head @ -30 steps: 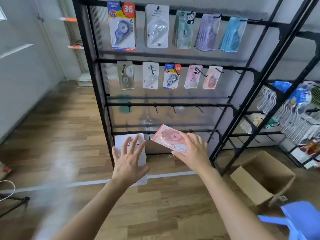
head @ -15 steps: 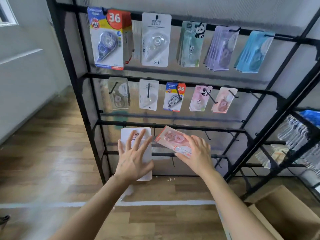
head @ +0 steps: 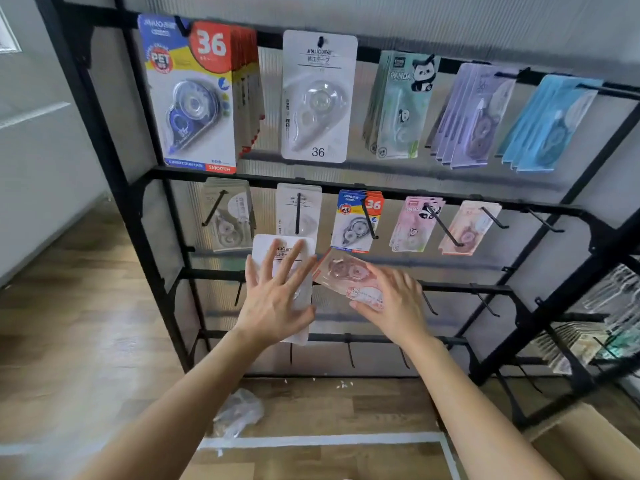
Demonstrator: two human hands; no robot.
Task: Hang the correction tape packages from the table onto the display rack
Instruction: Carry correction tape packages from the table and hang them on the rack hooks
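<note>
My left hand (head: 273, 306) lies flat on a white correction tape package (head: 266, 245), its fingers straight and spread over the front, and carries it in front of the black display rack (head: 138, 220). My right hand (head: 394, 306) pinches the lower end of a tilted pink correction tape package (head: 341, 271). Both packages hover just below the rack's second row. There a white pack (head: 299, 209) and a pink pack (head: 467, 230) hang on hooks. The table is out of view.
The top row is full of hanging packs, blue-and-red ones (head: 194, 95) at the left. Bare hooks (head: 485, 299) stick out of the lower bars. Crumpled plastic (head: 239, 410) lies on the wooden floor. A cardboard box (head: 588, 441) stands at the lower right beside a second rack (head: 609, 306).
I have come closer to the rack and it now fills the view. Both hands have risen with their packages from the lowest bars to just under the second row.
</note>
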